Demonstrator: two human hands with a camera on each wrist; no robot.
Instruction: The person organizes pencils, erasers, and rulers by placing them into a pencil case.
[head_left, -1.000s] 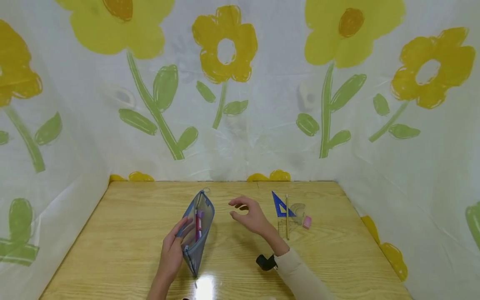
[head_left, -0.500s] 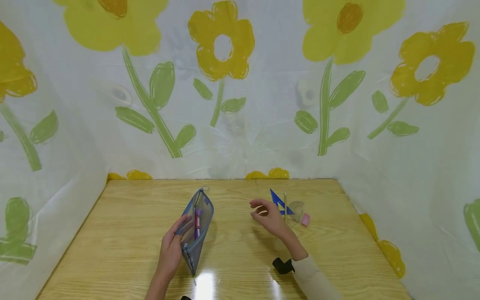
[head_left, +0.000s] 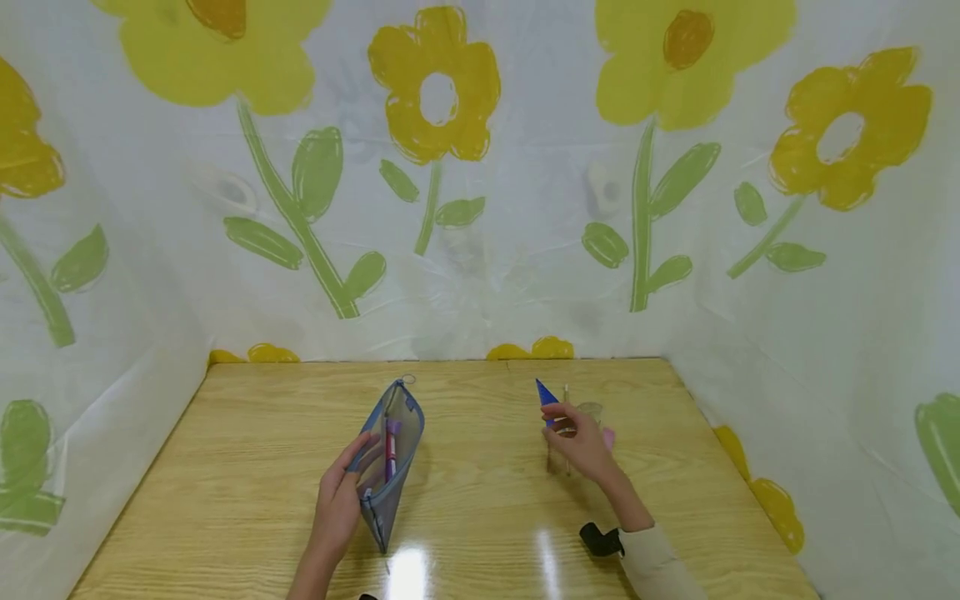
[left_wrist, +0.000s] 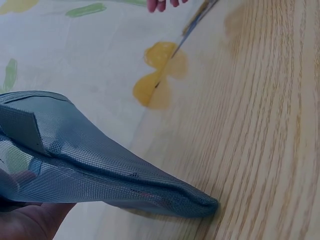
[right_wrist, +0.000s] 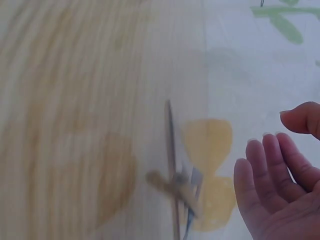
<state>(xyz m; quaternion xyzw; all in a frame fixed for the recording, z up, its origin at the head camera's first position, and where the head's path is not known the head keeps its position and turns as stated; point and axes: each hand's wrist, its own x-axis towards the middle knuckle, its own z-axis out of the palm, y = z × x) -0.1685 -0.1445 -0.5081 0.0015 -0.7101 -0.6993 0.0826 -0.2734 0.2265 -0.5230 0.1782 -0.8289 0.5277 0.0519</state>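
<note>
My left hand (head_left: 336, 510) grips a blue-grey mesh pencil case (head_left: 386, 510) by its left side, its zipped mouth spread apart. Red and purple pens (head_left: 391, 454) stand inside it. In the left wrist view the case's mesh (left_wrist: 115, 165) slants down to a corner close to the wood. My right hand (head_left: 588, 452), thumb and fingers apart and holding nothing, hovers over a blue set square (head_left: 544, 392), a pencil (head_left: 566, 392), a clear protractor (head_left: 591, 409) and a pink eraser (head_left: 609, 437). It partly covers them. The right wrist view shows the palm (right_wrist: 285, 220) bare.
The wooden table (head_left: 262, 467) ends at a white cloth (head_left: 517, 275) printed with yellow flowers, which rises at the back and both sides. Bright light reflections (head_left: 408, 573) lie on the front of the tabletop.
My right hand has moved right, from beside the pencil case to over the set square and pencil. My left hand and the case have stayed nearly in place.
</note>
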